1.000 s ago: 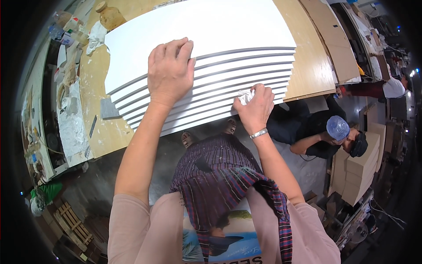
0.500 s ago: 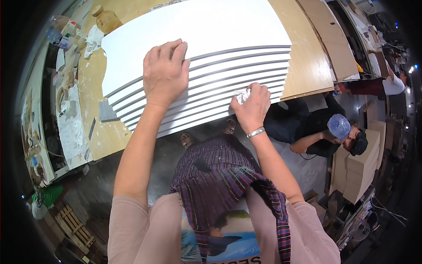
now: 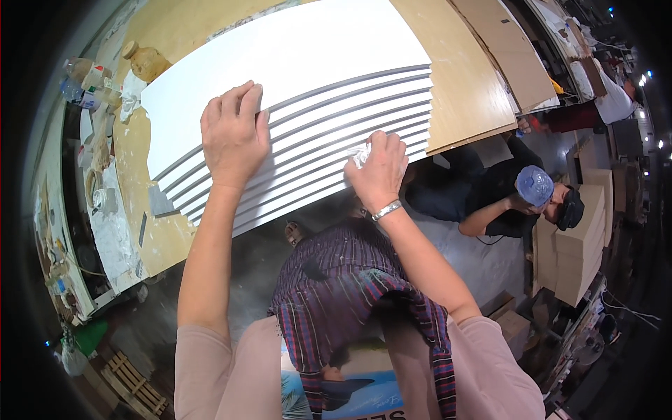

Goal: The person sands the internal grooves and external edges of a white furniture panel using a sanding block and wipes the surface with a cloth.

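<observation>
Several white panels (image 3: 301, 49) with dark grey edges lie stacked in steps on a light wooden worktable. My left hand (image 3: 234, 136) rests palm down on them, fingers extended over the top panel near its front edge and the thumb close alongside. Near the right front of the stepped edges, my right hand (image 3: 379, 168) is closed round a crumpled white wad (image 3: 359, 155), cloth or paper. A metal bracelet (image 3: 386, 209) circles the right wrist.
A tan jar (image 3: 145, 61) and plastic bottles (image 3: 87, 82) stand at the far left of the worktable (image 3: 476, 91). A grey block (image 3: 162, 201) lies beside the stack. To the right, a person (image 3: 500, 199) in dark clothes holds a bluish clear container by cardboard boxes (image 3: 570, 245).
The whole view has shifted and turned a little, so stack and hands appear further left. Both hands stay on the panels, and the wad is still in my right hand.
</observation>
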A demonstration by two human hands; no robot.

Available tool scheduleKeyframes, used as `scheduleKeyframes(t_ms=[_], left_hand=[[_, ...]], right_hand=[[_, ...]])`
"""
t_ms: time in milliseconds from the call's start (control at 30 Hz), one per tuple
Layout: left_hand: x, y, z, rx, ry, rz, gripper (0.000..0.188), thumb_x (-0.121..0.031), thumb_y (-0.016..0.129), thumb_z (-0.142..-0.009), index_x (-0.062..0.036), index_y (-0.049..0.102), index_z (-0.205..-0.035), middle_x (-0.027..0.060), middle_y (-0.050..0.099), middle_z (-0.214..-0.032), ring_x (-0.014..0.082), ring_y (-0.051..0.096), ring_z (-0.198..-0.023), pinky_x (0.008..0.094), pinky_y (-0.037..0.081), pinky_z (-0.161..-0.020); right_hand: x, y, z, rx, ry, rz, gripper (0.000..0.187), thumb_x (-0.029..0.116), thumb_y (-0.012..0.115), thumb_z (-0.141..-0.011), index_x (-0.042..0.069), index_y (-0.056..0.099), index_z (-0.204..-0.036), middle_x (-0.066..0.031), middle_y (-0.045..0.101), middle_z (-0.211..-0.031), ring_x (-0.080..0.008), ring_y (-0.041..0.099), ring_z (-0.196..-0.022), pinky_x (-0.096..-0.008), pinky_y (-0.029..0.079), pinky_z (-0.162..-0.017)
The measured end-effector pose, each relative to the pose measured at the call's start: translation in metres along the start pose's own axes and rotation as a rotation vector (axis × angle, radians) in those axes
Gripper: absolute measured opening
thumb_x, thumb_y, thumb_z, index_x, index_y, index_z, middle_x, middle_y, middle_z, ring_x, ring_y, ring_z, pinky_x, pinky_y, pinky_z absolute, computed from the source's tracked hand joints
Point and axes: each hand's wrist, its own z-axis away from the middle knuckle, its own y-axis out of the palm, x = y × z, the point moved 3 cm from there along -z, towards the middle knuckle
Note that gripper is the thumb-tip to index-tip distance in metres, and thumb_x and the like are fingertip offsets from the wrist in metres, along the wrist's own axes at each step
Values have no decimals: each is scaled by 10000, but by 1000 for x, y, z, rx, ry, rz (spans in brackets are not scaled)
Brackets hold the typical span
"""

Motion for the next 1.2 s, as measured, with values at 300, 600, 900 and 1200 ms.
scheduleKeyframes(t_ms=[300, 600, 900, 1200], left_hand=[[-97, -11, 61, 101, 172, 703, 539, -4, 662, -783, 6, 581, -1316, 201, 634, -1207, 405, 585, -1104, 488, 455, -957], [-165, 32, 2, 148, 421, 565, 554, 0, 647, -727, -95, 630, -1272, 110, 609, -1299, 302, 594, -1093, 472, 467, -941], [-56, 26, 99, 443, 473, 118, 442, -117, 585, -822, -121, 663, -1257, 26, 586, -1418, 228, 518, -1353, 546, 289, -1140], [-172, 66, 28, 407, 465, 287, 419, -128, 544, -875, -106, 633, -1283, 31, 542, -1460, 221, 530, -1330, 526, 394, -1091]], right_hand=[[-1, -13, 31, 254, 490, -1652, 277, 175, 559, -988, 27, 556, -1222, -79, 629, -1046, -137, 591, -1032, -294, 482, -887], [-136, -14, -27, -303, 243, -594, 247, 87, 533, -968, -47, 664, -1129, -157, 633, -1006, -247, 611, -943, -348, 483, -839], [-139, 20, -53, -346, 97, -654, 277, 70, 461, -952, -64, 641, -1115, -181, 624, -994, -345, 580, -910, -422, 459, -839], [-130, 25, -55, -338, 41, -567, 211, 54, 490, -954, -56, 635, -1060, -199, 615, -994, -392, 560, -929, -451, 451, -837]])
